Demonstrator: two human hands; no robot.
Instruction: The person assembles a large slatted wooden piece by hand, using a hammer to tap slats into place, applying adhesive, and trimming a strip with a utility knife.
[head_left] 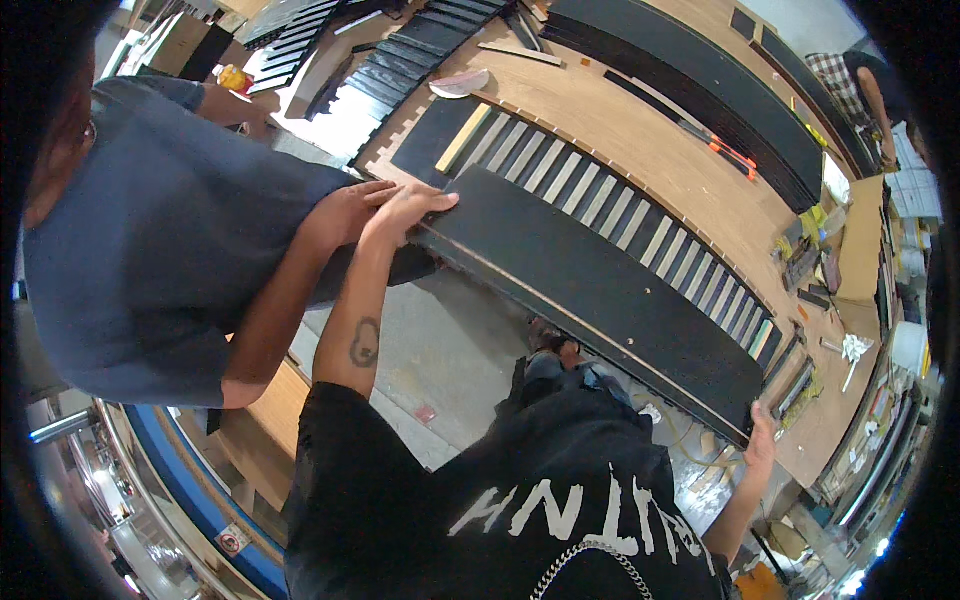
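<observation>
I hold a long black panel (600, 285) by its two ends, slanting from upper left to lower right in front of my body. My left hand (408, 212) grips its left end, thumb over the top face. At the lower right end, my right hand (762, 436) is closed on the corner. Beyond the panel lies a slatted frame (562, 183) of pale wooden strips on the workbench, its near side hidden by the panel. A co-worker's hand (350, 212) is right beside my left hand; whether it touches the panel I cannot tell.
The co-worker in a dark shirt (170, 230) stands close at my left. Stacked black boards (690, 85) lie along the far side of the wooden workbench (600, 110). An orange-handled tool (735, 157) and a cardboard box (862, 255) are on the right. Another person (870, 95) is at far right.
</observation>
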